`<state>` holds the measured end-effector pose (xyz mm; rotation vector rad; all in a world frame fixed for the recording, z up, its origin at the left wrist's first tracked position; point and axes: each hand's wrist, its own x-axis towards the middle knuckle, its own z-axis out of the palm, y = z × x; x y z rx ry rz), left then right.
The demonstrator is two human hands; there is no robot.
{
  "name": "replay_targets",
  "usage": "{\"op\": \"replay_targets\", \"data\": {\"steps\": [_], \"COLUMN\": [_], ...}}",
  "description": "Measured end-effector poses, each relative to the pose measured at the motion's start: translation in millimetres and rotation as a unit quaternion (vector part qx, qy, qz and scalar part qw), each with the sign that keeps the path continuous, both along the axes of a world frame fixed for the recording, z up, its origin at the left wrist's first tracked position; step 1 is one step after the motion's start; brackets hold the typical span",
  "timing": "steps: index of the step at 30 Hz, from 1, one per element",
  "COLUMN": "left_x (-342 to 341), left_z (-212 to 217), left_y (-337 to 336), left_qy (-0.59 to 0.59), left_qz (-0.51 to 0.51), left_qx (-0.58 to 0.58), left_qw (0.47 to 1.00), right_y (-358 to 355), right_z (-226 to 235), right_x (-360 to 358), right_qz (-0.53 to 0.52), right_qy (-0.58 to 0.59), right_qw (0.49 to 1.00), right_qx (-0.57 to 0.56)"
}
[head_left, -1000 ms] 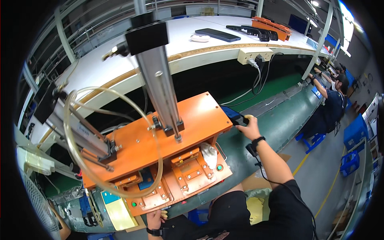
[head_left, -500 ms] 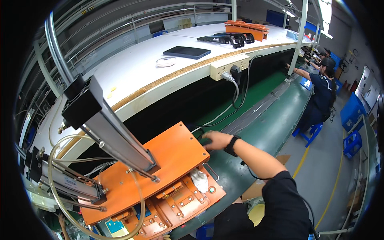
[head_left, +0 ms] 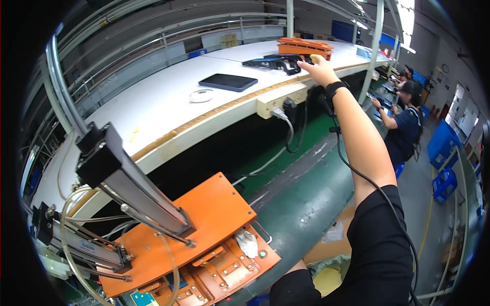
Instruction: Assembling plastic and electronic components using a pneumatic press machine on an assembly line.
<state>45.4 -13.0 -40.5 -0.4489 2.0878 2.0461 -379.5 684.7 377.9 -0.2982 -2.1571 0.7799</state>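
Stretches the right grip (head_left: 321, 72) to the upper right of the frame, beside black plastic brackets (head_left: 279, 63) on the white surface (head_left: 153, 102), in front of an orange fixture (head_left: 306, 47). Has it partly curled at the brackets' right end; cannot tell whether holding one. Has an orange pneumatic press (head_left: 214, 209) at lower left, the left grip out of view.

Overhead lights (head_left: 407, 20) glare; bent edges seem soft
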Motion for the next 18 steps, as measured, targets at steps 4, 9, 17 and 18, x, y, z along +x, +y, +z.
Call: {"op": "replay_targets", "data": {"steps": [4,9,17,18], "left_x": [0.5,5.2,2.0,3.4], "left_z": [0.7,3.7,4.9,6.5], "left_y": [-1.2,-3.2,-4.5,-4.2], "left_qy": [-0.011,-0.033,-0.084,-0.085], "left_qz": [0.01,0.024,-0.022,-0.025], "left_qx": [-0.005,-0.003,-0.007,-0.006], "left_qw": [1.0,0.999,0.996,0.996], "right_y": [6.8,-0.8,-5.2,-9.4], "right_z": [11.2,9.4,10.1,12.5], "right_x": [-40.4,-53.2,-28.6,-20.0], "right_qz": [-0.012,-0.014,-0.009,0.003], "right_qy": [-0.131,-0.166,-0.043,-0.06], "right_qw": [0.991,0.986,0.996,0.997], "right_qx": [0.021,-0.014,-0.075,-0.056]}}
